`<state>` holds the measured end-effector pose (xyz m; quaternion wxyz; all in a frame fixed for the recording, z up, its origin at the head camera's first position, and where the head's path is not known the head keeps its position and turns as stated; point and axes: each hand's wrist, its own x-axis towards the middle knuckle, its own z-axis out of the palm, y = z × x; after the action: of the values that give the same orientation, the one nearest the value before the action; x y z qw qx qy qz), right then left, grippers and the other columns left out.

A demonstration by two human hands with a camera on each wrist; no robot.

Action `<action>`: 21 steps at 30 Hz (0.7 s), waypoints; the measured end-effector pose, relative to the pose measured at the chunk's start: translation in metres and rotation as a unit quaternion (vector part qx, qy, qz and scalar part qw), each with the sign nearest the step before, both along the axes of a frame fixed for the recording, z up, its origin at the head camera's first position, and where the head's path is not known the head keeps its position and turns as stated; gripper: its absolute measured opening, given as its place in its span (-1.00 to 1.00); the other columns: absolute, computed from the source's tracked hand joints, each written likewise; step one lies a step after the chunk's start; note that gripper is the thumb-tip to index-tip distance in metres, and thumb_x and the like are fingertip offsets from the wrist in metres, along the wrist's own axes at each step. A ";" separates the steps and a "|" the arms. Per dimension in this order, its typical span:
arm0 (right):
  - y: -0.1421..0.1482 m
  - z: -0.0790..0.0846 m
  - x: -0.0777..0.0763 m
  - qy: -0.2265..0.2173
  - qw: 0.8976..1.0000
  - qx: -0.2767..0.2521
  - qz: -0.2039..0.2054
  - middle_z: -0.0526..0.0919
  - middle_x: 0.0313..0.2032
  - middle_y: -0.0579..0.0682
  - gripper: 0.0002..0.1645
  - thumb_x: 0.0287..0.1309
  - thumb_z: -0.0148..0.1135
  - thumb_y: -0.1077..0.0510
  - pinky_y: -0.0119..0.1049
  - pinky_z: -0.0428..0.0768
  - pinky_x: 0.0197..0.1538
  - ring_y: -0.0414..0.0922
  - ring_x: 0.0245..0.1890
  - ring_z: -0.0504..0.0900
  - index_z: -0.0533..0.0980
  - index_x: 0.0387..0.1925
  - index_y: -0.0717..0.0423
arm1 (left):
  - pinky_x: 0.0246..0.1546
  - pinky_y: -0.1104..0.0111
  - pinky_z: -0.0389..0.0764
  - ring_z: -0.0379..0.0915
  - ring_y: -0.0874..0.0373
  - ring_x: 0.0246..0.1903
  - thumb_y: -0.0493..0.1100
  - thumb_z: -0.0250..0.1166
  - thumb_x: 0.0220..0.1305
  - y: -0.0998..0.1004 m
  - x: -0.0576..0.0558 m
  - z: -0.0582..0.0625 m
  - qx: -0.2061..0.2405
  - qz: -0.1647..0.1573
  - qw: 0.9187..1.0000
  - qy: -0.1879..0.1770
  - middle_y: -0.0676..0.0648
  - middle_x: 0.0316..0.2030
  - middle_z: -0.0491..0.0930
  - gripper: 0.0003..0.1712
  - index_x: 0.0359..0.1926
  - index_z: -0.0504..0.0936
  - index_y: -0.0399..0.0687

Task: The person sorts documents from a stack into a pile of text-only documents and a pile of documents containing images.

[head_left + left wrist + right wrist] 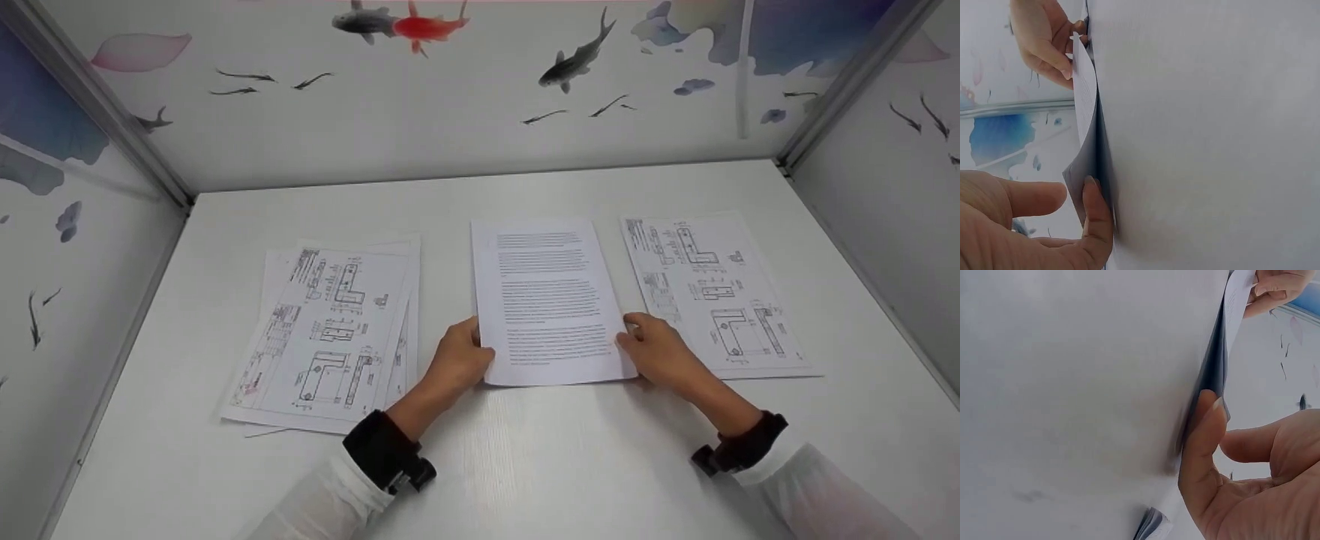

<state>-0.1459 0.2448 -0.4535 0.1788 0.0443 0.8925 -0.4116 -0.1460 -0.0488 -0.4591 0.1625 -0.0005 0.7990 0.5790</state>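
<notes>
A sheet of paper printed with lines of text [551,300] lies in the middle of the white table, its near corners between my two hands. My left hand [457,356] pinches its near left corner, thumb on the upper side and fingers curled beneath. On the opposite side my right hand [660,352] grips the near right corner the same way. In the left wrist view the paper [1085,101] bows upward at the near edge. The right wrist view shows the paper's dark underside [1214,360] lifted off the table by the curled fingers.
To the left lie several overlapping sheets with technical drawings [322,345], slightly fanned. A further stack of drawings [720,300] lies on the right, close to my right hand. Panels with painted fish [480,127] enclose the table [510,465] at the back and sides.
</notes>
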 end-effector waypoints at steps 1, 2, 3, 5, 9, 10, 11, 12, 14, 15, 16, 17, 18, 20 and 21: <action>0.001 0.000 0.000 -0.002 1.000 0.000 0.001 0.59 0.08 0.42 -0.32 0.57 0.01 0.20 -0.23 0.57 -0.51 -0.10 -0.61 0.57 0.13 0.51 0.49 | -0.16 0.31 0.58 0.59 0.03 -0.08 -0.53 0.08 0.28 -0.001 0.001 0.000 -0.007 -0.001 1.000 0.003 -0.21 -0.02 0.70 -0.48 0.27 0.54 -0.39; 0.002 0.001 0.000 -0.002 1.000 0.001 0.001 0.61 0.04 0.39 -0.31 0.56 0.03 0.19 -0.23 0.57 -0.50 -0.10 -0.60 0.57 0.14 0.51 0.49 | -0.21 0.32 0.56 0.59 0.01 -0.10 -0.53 0.08 0.28 -0.002 0.002 0.001 -0.014 -0.001 1.000 0.006 -0.22 -0.04 0.70 -0.51 0.22 0.56 -0.40; 0.003 0.002 0.000 -0.004 1.000 0.002 0.002 0.62 0.00 0.35 -0.30 0.54 0.06 0.19 -0.23 0.58 -0.48 -0.10 -0.58 0.57 0.15 0.51 0.49 | -0.25 0.33 0.55 0.58 0.00 -0.11 -0.53 0.08 0.28 -0.003 0.003 0.001 -0.025 0.000 1.000 0.008 -0.22 -0.04 0.70 -0.55 0.19 0.57 -0.41; 0.006 0.004 0.000 -0.007 1.000 0.009 0.005 0.63 -0.02 0.31 -0.28 0.52 0.11 0.16 -0.22 0.60 -0.44 -0.09 -0.53 0.60 0.17 0.51 0.47 | -0.25 0.34 0.53 0.54 -0.03 -0.03 -0.50 0.10 0.30 -0.005 0.005 0.002 -0.049 0.004 0.999 0.008 -0.25 0.02 0.66 -0.51 0.25 0.52 -0.46; 0.010 0.008 0.002 0.008 0.999 0.034 0.015 0.62 0.05 0.36 -0.28 0.51 0.14 0.12 -0.19 0.63 -0.35 -0.04 -0.36 0.68 0.21 0.49 0.47 | -0.10 0.26 0.56 0.45 -0.10 0.10 -0.42 0.16 0.34 -0.011 0.009 0.006 -0.082 0.008 0.997 -0.006 -0.32 0.16 0.54 -0.33 0.45 0.32 -0.52; 0.011 0.009 0.003 0.020 0.999 0.045 0.020 0.62 0.07 0.38 -0.29 0.51 0.14 0.12 -0.16 0.63 -0.30 -0.01 -0.30 0.69 0.24 0.47 0.46 | -0.06 0.24 0.57 0.44 -0.10 0.11 -0.40 0.17 0.34 -0.013 0.010 0.007 -0.083 0.005 0.997 -0.009 -0.33 0.18 0.53 -0.28 0.49 0.25 -0.51; 0.011 0.010 0.004 0.033 0.998 0.055 0.022 0.61 0.09 0.39 -0.31 0.51 0.14 0.12 -0.12 0.64 -0.25 0.05 -0.22 0.70 0.26 0.46 0.47 | -0.05 0.21 0.59 0.46 -0.11 0.09 -0.39 0.18 0.34 -0.014 0.011 0.008 -0.083 0.001 0.996 -0.011 -0.34 0.18 0.53 -0.28 0.49 0.26 -0.50; 0.010 0.011 0.006 0.048 0.996 0.066 0.028 0.59 0.12 0.41 -0.33 0.51 0.15 0.12 -0.06 0.66 -0.16 0.12 -0.13 0.71 0.28 0.44 0.46 | -0.03 0.20 0.60 0.47 -0.10 0.08 -0.37 0.18 0.35 -0.016 0.012 0.010 -0.084 -0.004 0.996 -0.013 -0.34 0.19 0.53 -0.28 0.49 0.27 -0.49; 0.008 0.011 0.010 0.082 0.991 0.095 0.052 0.54 0.22 0.43 -0.37 0.50 0.17 0.14 0.10 0.62 0.07 0.24 0.12 0.63 0.34 0.41 0.45 | -0.02 0.18 0.60 0.49 -0.09 0.09 -0.33 0.19 0.38 -0.021 0.015 0.013 -0.090 -0.013 0.996 -0.009 -0.32 0.19 0.54 -0.31 0.48 0.30 -0.45; 0.006 0.010 0.013 0.099 0.986 0.112 0.069 0.49 0.28 0.43 -0.38 0.48 0.20 0.14 0.17 0.56 0.18 0.30 0.23 0.56 0.37 0.40 0.43 | -0.01 0.16 0.60 0.50 -0.10 0.09 -0.32 0.19 0.39 -0.023 0.017 0.015 -0.093 -0.015 0.996 -0.003 -0.32 0.20 0.54 -0.32 0.48 0.32 -0.43; 0.004 0.009 0.016 0.116 0.981 0.128 0.089 0.45 0.33 0.43 -0.39 0.47 0.22 0.15 0.24 0.48 0.26 0.33 0.32 0.47 0.39 0.39 0.41 | -0.01 0.14 0.60 0.52 -0.10 0.09 -0.30 0.19 0.41 -0.027 0.019 0.017 -0.096 -0.016 0.995 0.006 -0.32 0.20 0.54 -0.34 0.48 0.34 -0.41; 0.002 0.007 0.020 0.131 0.974 0.144 0.112 0.40 0.38 0.42 -0.39 0.45 0.26 0.15 0.29 0.40 0.33 0.36 0.40 0.38 0.41 0.39 0.40 | 0.01 0.12 0.61 0.52 -0.11 0.11 -0.29 0.19 0.42 -0.031 0.021 0.019 -0.102 -0.015 0.994 0.019 -0.31 0.22 0.54 -0.36 0.47 0.35 -0.40; 0.000 0.006 0.023 0.150 0.966 0.161 0.138 0.37 0.41 0.41 -0.39 0.42 0.30 0.16 0.31 0.33 0.38 0.37 0.44 0.31 0.43 0.37 0.38 | 0.05 0.09 0.59 0.53 -0.13 0.13 -0.28 0.20 0.44 -0.035 0.023 0.021 -0.108 -0.013 0.993 0.035 -0.31 0.23 0.53 -0.37 0.47 0.36 -0.38; -0.004 0.002 0.030 0.181 0.947 0.192 0.185 0.33 0.46 0.37 -0.39 0.38 0.36 0.17 0.33 0.24 0.42 0.35 0.50 0.23 0.47 0.36 0.34 | 0.12 0.03 0.57 0.52 -0.18 0.17 -0.27 0.20 0.47 -0.046 0.026 0.025 -0.126 -0.007 0.990 0.069 -0.32 0.27 0.50 -0.39 0.46 0.37 -0.37; -0.005 0.000 0.032 0.194 0.938 0.200 0.205 0.34 0.46 0.36 -0.39 0.35 0.39 0.18 0.34 0.22 0.43 0.35 0.51 0.21 0.49 0.35 0.33 | 0.16 0.01 0.55 0.51 -0.19 0.20 -0.26 0.20 0.48 -0.051 0.026 0.026 -0.137 -0.003 0.987 0.085 -0.32 0.29 0.48 -0.39 0.47 0.37 -0.36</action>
<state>-0.1135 0.2401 -0.4531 0.0703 -0.1853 0.9636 -0.1794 -0.1196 -0.1002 -0.4327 0.0941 0.0288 0.8818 0.4612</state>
